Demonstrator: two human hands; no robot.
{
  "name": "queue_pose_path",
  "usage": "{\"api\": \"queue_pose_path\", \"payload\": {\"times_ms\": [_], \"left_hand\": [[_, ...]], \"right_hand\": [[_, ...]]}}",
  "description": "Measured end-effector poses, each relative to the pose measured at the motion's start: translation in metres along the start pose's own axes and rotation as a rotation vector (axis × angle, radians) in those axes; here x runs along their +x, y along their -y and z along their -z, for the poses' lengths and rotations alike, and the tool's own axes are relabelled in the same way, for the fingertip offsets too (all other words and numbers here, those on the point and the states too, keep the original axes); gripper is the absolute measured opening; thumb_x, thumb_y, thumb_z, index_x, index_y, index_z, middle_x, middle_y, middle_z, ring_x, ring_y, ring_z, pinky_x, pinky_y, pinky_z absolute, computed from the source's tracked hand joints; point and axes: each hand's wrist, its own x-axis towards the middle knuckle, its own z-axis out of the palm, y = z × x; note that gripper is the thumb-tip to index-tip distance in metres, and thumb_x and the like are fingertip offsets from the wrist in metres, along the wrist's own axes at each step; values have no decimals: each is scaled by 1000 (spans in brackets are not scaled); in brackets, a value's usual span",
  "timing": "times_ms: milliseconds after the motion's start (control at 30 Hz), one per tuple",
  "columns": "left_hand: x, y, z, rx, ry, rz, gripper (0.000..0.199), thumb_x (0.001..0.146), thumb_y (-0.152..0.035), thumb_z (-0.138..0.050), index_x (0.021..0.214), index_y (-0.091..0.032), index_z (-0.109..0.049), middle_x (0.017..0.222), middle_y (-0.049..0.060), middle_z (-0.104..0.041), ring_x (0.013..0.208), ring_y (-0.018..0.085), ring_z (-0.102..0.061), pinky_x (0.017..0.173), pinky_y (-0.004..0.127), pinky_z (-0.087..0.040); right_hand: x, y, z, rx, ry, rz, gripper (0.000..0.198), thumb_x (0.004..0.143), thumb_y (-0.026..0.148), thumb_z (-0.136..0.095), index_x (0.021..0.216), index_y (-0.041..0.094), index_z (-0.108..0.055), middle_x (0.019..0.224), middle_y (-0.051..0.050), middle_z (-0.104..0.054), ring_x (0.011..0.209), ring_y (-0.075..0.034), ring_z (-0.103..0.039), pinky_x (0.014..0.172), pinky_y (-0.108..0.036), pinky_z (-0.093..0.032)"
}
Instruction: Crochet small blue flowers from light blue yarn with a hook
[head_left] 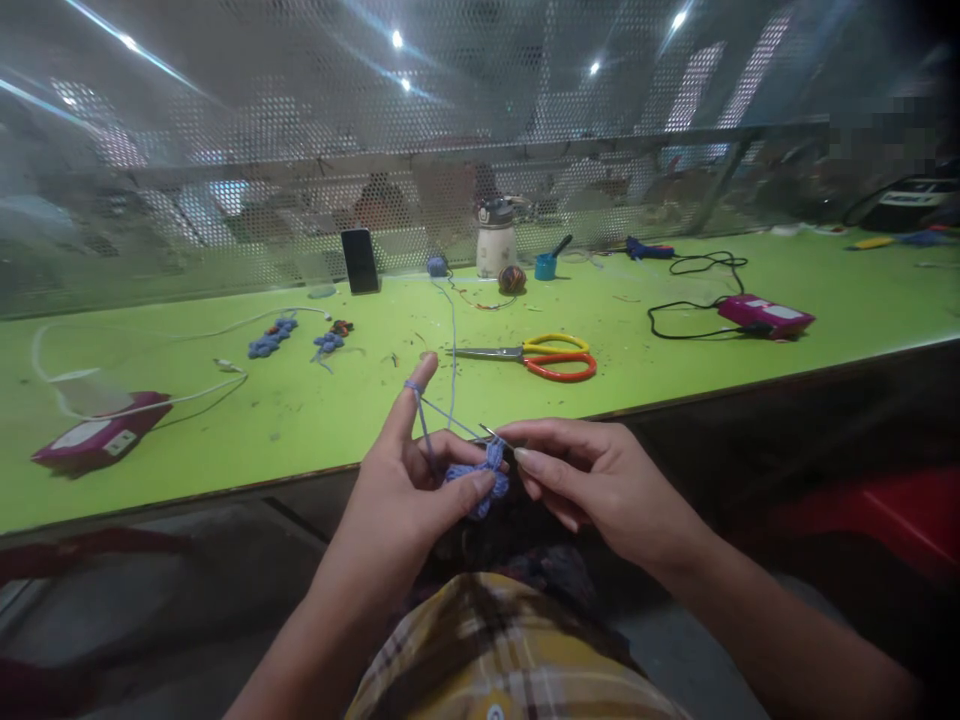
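The left hand [405, 480] pinches a small blue crocheted piece [480, 485] between thumb and fingers, its index finger raised with blue yarn [453, 330] looped around it. The right hand [607, 475] grips a thin metal hook [496, 434] between thumb and forefinger, the hook's tip right at the top of the piece. Both hands and the piece are on the person's side of the scissors [517, 354], which lie on the green table [360, 400] with blades pointing left and yellow and red handles to the right. The yarn runs past the blade tips to a small blue ball [436, 267] beyond the scissors. Also beyond them stand a pale bottle [496, 248] with a multicoloured yarn ball [512, 279] just before it, and a teal cup [546, 267]. Left of the scissors are two crocheted clusters [273, 338], mostly blue; farther left and nearer the person sits a magenta box [101, 435] beside a white cable. A dark phone [360, 262] stands beyond and left of the scissors, while another magenta box [765, 315], with a black cord, lies well to their right.
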Motion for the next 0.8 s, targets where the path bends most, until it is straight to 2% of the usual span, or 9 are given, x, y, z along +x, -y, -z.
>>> {"api": "queue_pose_path", "payload": {"times_ms": [167, 400, 667, 800], "left_hand": [[0, 1, 0, 18, -18, 16, 106, 69, -8, -80, 154, -30, -21, 68, -3, -70, 63, 11, -62, 66, 22, -51], [0, 4, 0, 61, -107, -55, 97, 67, -12, -82, 150, -26, -34, 71, -4, -65, 65, 11, -58, 64, 21, -49], [0, 5, 2, -12, -109, -49, 93, 65, -11, -83, 147, -23, -40, 70, -4, -63, 65, 11, -56, 63, 19, -47], [1, 6, 3, -54, -55, 2, 97, 66, -10, -83, 149, -27, -35, 73, -3, -66, 66, 11, -58, 62, 18, -47]], "right_hand": [[0, 2, 2, -24, -18, 24, 25, 85, 24, -67, 106, 15, -75, 59, 3, -57, 39, -3, -40, 37, -16, -28], [2, 0, 2, 53, -1, 1, 22, 85, 26, -69, 104, 16, -75, 60, 3, -58, 40, -3, -40, 38, -16, -27], [0, -2, -3, 215, -1, -53, 19, 81, 26, -74, 97, 15, -74, 59, 3, -57, 40, -3, -38, 38, -17, -23], [-1, -1, -3, 224, 27, -74, 19, 82, 26, -73, 98, 15, -74, 59, 3, -57, 39, -2, -37, 38, -17, -22]]}}
